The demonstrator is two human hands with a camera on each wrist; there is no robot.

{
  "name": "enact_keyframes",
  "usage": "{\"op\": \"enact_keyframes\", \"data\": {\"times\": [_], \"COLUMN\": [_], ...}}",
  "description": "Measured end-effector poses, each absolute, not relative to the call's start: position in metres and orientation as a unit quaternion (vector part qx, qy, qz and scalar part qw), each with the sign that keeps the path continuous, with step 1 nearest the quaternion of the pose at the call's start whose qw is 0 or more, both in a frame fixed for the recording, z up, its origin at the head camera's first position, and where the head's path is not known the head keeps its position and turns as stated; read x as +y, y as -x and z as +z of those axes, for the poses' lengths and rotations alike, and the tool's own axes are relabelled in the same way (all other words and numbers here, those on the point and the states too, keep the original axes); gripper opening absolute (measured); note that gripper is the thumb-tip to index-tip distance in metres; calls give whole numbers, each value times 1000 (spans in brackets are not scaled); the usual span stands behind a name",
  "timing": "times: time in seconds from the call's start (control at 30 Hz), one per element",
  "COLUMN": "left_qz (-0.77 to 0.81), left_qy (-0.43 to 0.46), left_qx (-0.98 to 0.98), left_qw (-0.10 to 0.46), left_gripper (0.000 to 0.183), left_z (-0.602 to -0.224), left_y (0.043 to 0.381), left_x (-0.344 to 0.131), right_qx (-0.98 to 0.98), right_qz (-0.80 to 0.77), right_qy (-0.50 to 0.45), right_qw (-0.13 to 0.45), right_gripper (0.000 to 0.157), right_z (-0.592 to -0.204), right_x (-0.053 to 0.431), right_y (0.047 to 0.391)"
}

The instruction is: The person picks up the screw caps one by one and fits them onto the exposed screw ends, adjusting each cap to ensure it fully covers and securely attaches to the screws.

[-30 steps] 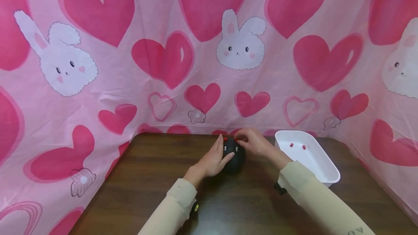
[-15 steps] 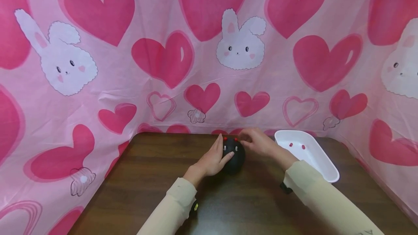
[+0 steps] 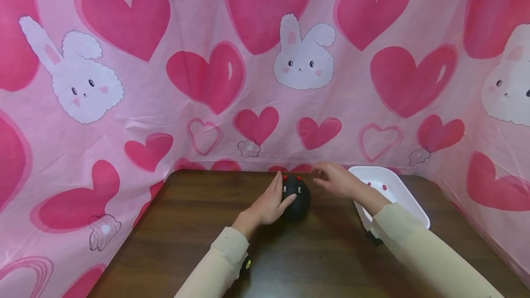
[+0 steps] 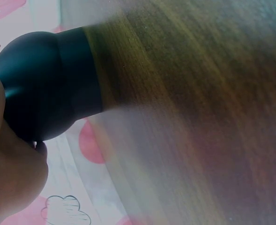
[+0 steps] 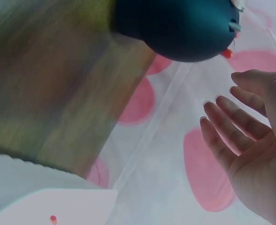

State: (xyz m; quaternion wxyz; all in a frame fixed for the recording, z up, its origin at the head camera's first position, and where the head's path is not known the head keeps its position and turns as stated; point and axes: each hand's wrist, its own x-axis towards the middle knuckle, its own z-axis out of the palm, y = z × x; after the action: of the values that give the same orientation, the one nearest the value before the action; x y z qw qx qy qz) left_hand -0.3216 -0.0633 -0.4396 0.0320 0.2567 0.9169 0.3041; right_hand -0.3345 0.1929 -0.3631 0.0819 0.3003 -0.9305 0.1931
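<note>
A black rounded object (image 3: 300,203) with a narrower flat base (image 4: 81,72) stands upright on the table. Two whitish pegs (image 3: 299,190) stick out of its top side, and two small red pieces (image 3: 298,178) sit just behind them. My left hand (image 3: 266,204) grips its left side, thumb across the front and fingers along the flank. To its right, my right hand (image 3: 336,180) hovers apart from it. In the right wrist view the fingers (image 5: 227,126) are loosely bent with nothing between them.
A white tray (image 3: 415,206) stands at the right, partly behind my right forearm, with two small red pieces (image 3: 384,187) in it. The brown wooden table (image 3: 198,224) ends at the back against a pink curtain (image 3: 265,95) with hearts and rabbits.
My right hand has drawn away from the red piece on the black object and moved right toward the tray. The left hand has kept its grip in place.
</note>
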Motion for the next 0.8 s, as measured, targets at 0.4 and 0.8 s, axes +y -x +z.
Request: {"op": "enact_keyframes", "data": {"times": [0.4, 0.8], "left_qz": [304, 304], "left_qy": [-261, -261], "left_qx": [916, 916], "left_qw": [33, 35], "left_gripper": [93, 94], "left_z": [-440, -441], "left_y": [321, 322], "left_x": [-66, -65], "right_qx": [-939, -935], "right_qz": [174, 173], "right_qy": [-288, -297], "right_qw": [72, 92], "right_gripper": [27, 23], "right_z": [-355, -353], "right_x": [211, 232], "right_y": [338, 343]}}
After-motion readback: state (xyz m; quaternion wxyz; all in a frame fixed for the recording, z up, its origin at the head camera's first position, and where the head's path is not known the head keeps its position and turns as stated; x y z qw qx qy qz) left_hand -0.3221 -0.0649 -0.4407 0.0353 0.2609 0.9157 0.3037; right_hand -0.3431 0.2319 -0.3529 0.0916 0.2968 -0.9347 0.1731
